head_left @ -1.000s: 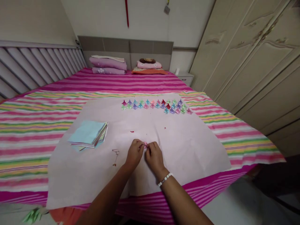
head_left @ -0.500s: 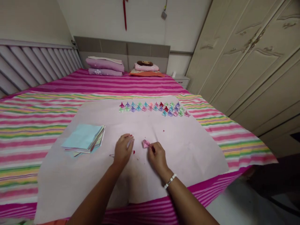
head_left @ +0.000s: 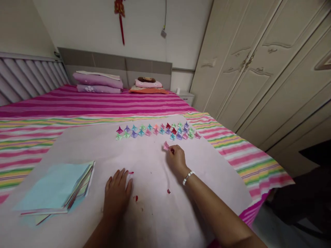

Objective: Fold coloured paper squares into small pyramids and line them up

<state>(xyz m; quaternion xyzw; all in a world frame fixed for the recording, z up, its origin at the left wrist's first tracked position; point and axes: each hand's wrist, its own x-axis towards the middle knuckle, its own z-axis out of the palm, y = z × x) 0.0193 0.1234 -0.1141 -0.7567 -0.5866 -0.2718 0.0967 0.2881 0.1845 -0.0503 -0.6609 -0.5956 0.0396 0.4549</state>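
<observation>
My right hand (head_left: pixel 176 159) pinches a small folded pink paper piece (head_left: pixel 166 145) and holds it out just short of the rows of several small coloured folded paper shapes (head_left: pixel 157 131). My left hand (head_left: pixel 117 192) lies flat and open on the pale pink sheet (head_left: pixel 144 213), fingers apart, holding nothing. A stack of square coloured papers (head_left: pixel 55 187), light blue on top, lies to the left of that hand.
The sheet covers a bed with a pink striped cover (head_left: pixel 77 103). Small red scraps (head_left: pixel 135 198) lie near my left hand. Pillows (head_left: pixel 98 81) sit at the headboard. A cream wardrobe (head_left: pixel 258 69) stands along the right side, with a bedside cabinet (head_left: pixel 186 97) beyond.
My hands have parted. The right hand has carried the pink folded piece forward toward the rows. The left hand has let go and come to rest flat on the sheet.
</observation>
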